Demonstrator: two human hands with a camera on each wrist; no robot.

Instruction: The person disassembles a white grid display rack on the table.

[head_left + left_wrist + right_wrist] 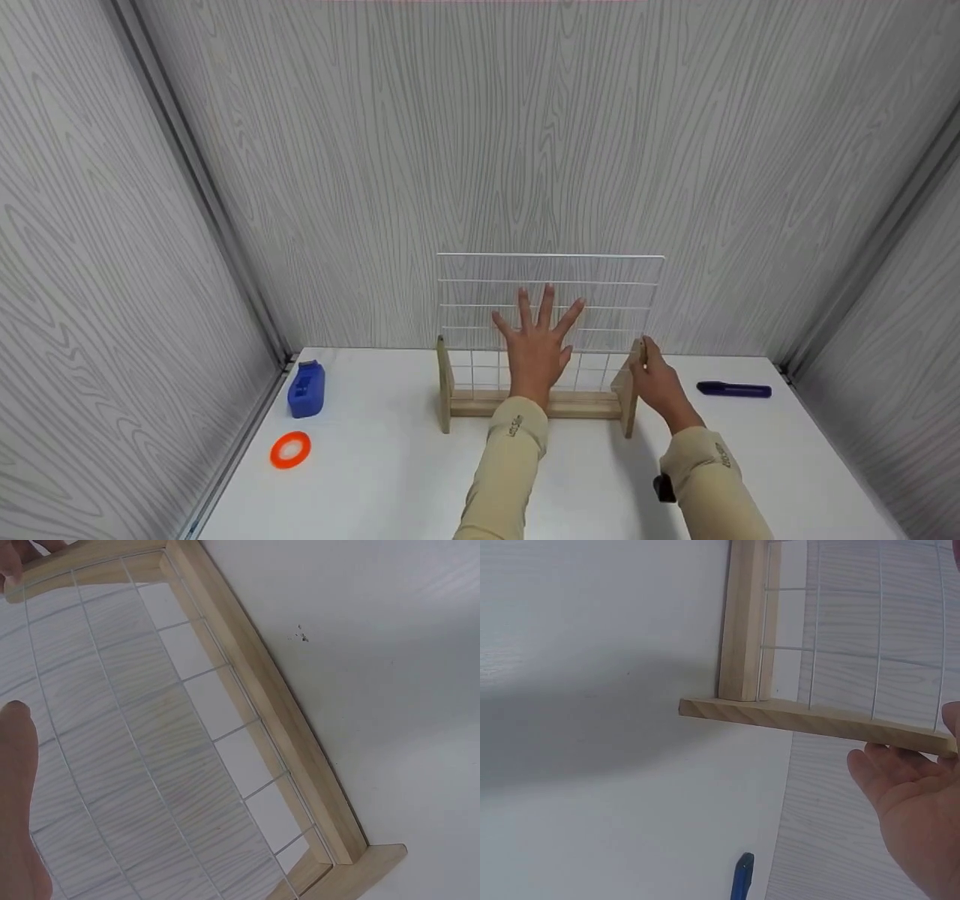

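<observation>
A desktop rack with a white wire grid point(480, 281) and a wooden base bar point(585, 409) stands upright on the white table. My left hand point(535, 360), fingers spread wide, is in front of the grid; whether the palm touches the wires I cannot tell. With the thumb on one side and fingers on the other, my right hand point(664, 386) grips the upper end of the right wooden side panel point(628, 401). In the right wrist view that panel point(802, 718) runs toward the curled fingers. At the other end is the left side panel point(445, 390).
A blue tape dispenser point(306, 390) stands at the table's left, with an orange ring-shaped roll point(290, 450) in front of it. On the right lies a dark blue pen-shaped object point(733, 389). Grey wood-grain walls point(360, 150) enclose the back and sides.
</observation>
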